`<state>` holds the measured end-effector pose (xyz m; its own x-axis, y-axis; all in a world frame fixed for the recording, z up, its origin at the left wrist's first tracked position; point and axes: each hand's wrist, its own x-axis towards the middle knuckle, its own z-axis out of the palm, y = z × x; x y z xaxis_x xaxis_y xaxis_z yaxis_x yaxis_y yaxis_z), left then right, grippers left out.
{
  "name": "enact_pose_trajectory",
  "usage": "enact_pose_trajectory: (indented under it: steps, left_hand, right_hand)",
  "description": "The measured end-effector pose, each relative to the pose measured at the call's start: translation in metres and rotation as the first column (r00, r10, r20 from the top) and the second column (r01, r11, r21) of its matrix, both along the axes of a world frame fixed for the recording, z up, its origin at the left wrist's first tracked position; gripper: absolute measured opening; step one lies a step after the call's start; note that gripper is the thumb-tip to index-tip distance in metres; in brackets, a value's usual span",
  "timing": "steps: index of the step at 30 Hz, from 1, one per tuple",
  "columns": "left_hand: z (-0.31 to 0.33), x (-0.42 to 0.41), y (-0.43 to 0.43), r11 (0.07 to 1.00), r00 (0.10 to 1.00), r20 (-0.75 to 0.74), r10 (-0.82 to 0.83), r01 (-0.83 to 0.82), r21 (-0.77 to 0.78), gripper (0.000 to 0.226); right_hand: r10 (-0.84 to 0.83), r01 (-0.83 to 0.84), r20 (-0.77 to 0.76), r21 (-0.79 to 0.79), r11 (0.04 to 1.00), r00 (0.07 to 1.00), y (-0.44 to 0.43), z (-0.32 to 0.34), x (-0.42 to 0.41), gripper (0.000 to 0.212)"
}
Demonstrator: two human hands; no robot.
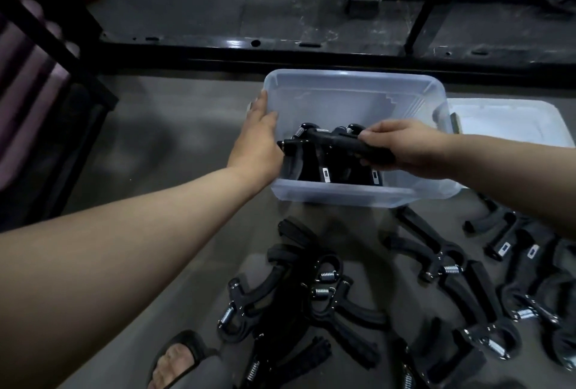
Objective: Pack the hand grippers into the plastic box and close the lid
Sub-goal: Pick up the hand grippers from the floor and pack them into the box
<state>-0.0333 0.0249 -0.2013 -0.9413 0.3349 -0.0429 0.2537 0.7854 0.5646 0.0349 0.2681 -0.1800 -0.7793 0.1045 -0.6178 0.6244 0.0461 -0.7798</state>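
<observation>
Hand grippers (314,158), black with steel springs, already stand inside the clear plastic box (343,195) on the grey floor (162,139). The right hand (402,148) clamps its fingers round the handle of one more gripper (336,144), held across the box's opening. The left hand (257,136) lies flat with straight fingers against the box's left wall. Small white labels on the handles are too blurred to read. The lid (511,120) lies just beside the box's right edge. More loose grippers (327,295) lie scattered on the floor near the box's near edge.
</observation>
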Motion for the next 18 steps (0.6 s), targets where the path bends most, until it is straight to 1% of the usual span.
enact_pose_trajectory:
  steps: [1,2,3,4,5,6,7,8,9,11,12,13,14,16,17,18]
  left_hand:
    - [0.000,0.000,0.000,1.000,1.000,0.002,-0.001,0.001,-0.005,0.058]
    - [0.001,0.000,0.000,1.000,1.000,0.005,0.000,0.000,-0.009,0.059]
    - [0.001,0.001,0.000,1.000,1.000,0.008,0.001,0.000,-0.013,0.059]
    - [0.002,0.001,-0.001,1.000,1.000,0.009,0.000,0.000,-0.017,0.059]
    - [0.003,0.001,0.000,1.000,1.000,0.008,-0.001,0.001,-0.020,0.058]
    - [0.004,0.002,0.000,1.000,1.000,0.006,-0.003,0.003,-0.022,0.057]
    - [0.004,0.002,0.000,1.000,1.000,0.003,-0.004,0.004,-0.022,0.057]
    - [0.004,0.002,0.000,1.000,1.000,0.001,-0.006,0.006,-0.022,0.057]
    - [0.004,0.002,0.000,1.000,1.000,-0.001,-0.008,0.008,-0.024,0.057]
    - [0.004,0.001,0.000,1.000,1.000,-0.006,-0.010,0.009,-0.026,0.056]
    - [0.004,0.002,-0.001,1.000,1.000,-0.006,-0.009,0.009,-0.026,0.056]
    - [0.004,0.001,-0.001,1.000,1.000,-0.006,-0.008,0.008,-0.026,0.056]
    - [0.004,0.001,-0.001,1.000,1.000,-0.008,-0.009,0.009,-0.026,0.056]
    - [0.004,0.002,0.000,1.000,1.000,-0.013,-0.011,0.011,-0.026,0.056]
    - [0.004,0.002,0.000,1.000,1.000,-0.012,-0.009,0.009,-0.025,0.055]
    - [0.004,0.002,0.000,1.000,1.000,-0.011,-0.006,0.006,-0.024,0.055]
  right_hand:
    - [0.073,-0.071,-0.010,0.104,0.992,0.997,-0.001,-0.001,0.001,0.019]
    - [0.186,-0.178,-0.014,0.228,0.957,0.982,-0.001,-0.001,0.000,0.021]
    - [0.335,-0.314,0.006,0.370,0.874,0.942,-0.002,0.000,-0.001,0.024]
    - [0.488,-0.452,0.077,0.524,0.722,0.869,-0.002,0.000,-0.003,0.030]
    - [0.601,-0.555,0.193,0.662,0.504,0.776,-0.002,0.002,-0.005,0.035]
    - [0.645,-0.586,0.301,0.759,0.285,0.703,-0.003,0.003,-0.008,0.037]
    - [0.649,-0.557,0.352,0.819,0.135,0.675,-0.004,0.006,-0.010,0.032]
    - [0.647,-0.488,0.327,0.869,0.080,0.689,-0.006,0.008,-0.013,0.029]
    - [0.633,-0.409,0.250,0.905,0.117,0.733,-0.007,0.012,-0.016,0.026]
    - [0.556,-0.279,0.049,0.899,0.337,0.830,-0.004,0.016,-0.024,0.020]
    - [0.542,-0.271,0.011,0.874,0.402,0.840,-0.002,0.015,-0.027,0.021]
    - [0.571,-0.317,0.034,0.859,0.403,0.820,-0.001,0.013,-0.030,0.026]
    - [0.627,-0.399,0.100,0.845,0.357,0.773,-0.002,0.009,-0.030,0.036]
    - [0.706,-0.555,0.288,0.812,0.178,0.647,-0.008,-0.003,-0.025,0.065]
    - [0.717,-0.584,0.353,0.806,0.092,0.601,-0.010,-0.011,-0.022,0.076]
    - [0.725,-0.583,0.387,0.812,0.024,0.570,-0.012,-0.018,-0.021,0.081]
